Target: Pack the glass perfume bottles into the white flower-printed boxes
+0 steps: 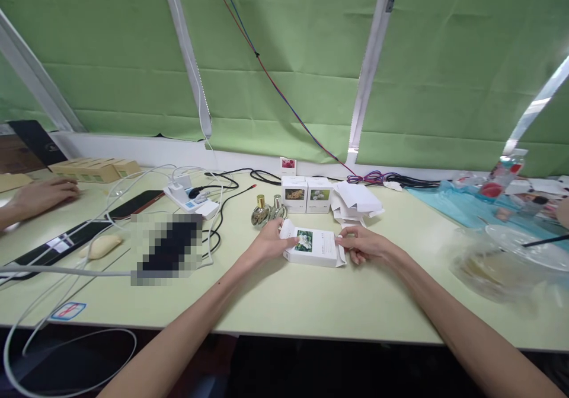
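Note:
A white carton with a flower picture (316,248) lies flat on the pale green table (311,303), its end flaps open. My left hand (270,242) grips its left end, thumb on top near the picture. At the right end, my right hand (365,246) pinches the flap. Just behind the left hand stand two small glass perfume bottles with gold caps (268,211). Two upright white boxes (307,194) stand behind the carton, and a pile of flat white cartons (355,204) lies to their right.
A white power strip (192,201) with cables, a phone (134,204) and a long dark device (53,250) lie to the left. Another person's hand (42,196) rests at the far left. Clear plastic containers (502,255) and a water bottle (502,175) sit on the right.

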Available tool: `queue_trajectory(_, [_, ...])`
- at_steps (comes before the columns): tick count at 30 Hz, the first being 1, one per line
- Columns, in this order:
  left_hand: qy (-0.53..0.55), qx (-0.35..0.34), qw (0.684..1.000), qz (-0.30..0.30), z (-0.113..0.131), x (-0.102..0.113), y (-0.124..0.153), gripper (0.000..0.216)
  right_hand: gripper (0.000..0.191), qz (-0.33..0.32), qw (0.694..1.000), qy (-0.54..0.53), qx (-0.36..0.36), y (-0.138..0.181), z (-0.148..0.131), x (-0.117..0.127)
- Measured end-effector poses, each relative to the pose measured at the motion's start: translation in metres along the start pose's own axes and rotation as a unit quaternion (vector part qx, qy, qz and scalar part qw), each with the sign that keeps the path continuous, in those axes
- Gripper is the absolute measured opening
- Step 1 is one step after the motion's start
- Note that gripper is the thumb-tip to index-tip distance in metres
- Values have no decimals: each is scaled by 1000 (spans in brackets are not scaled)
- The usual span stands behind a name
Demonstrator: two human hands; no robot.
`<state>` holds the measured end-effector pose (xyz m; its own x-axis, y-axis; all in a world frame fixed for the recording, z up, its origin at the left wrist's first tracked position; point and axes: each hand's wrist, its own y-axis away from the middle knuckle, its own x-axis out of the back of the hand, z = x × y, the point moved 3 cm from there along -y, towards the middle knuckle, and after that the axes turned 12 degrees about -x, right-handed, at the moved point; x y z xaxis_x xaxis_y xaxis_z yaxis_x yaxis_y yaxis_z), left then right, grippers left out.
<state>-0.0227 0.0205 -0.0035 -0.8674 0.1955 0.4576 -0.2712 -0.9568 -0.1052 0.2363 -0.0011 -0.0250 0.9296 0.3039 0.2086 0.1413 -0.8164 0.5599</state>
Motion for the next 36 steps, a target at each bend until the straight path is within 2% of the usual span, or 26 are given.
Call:
queue_trajectory(3, [16,19,999,-28,5,0,3,39,32,6,999,45,5,6,-1,3])
queue_trajectory(6, [81,4,995,-51,9,1,3,49,22,80,986,134,52,11,-4,1])
queue_trajectory(8, [115,-11,992,-50,10,2,2,54,18,181,954,210,112,12,-9,-1])
queue_trajectory(10, [120,-17,991,-63,9,2,1,48,17,276,906,260,186,14,-13,-5])
queue_trajectory(12, [115,-21,990,-83,8,1,1,40,22,318,874,264,256,15,-17,-12])
queue_trajectory(14, [115,-22,988,-101,7,0,2,36,28,306,861,258,314,17,-19,-22])
queue_trajectory(16, [117,-20,987,-111,8,0,3,33,37,256,859,279,346,20,-18,-33])
queue_trajectory(19, [110,1,987,-115,8,1,5,21,65,178,857,361,322,23,-13,-49])
queue_trajectory(21, [98,27,987,-122,7,1,6,21,77,150,855,400,295,24,-9,-54])
queue_trajectory(24, [88,51,984,-146,3,1,7,37,81,139,857,412,277,26,-7,-56])
queue_trajectory(27, [59,41,987,-144,0,2,5,36,81,134,860,405,278,26,-8,-56])
queue_trajectory(32, [-54,33,993,-96,-7,1,1,39,80,125,864,398,281,26,-9,-53])
queue_trajectory(36, [-71,7,997,-43,-4,-1,2,40,81,126,866,396,279,26,-10,-50])
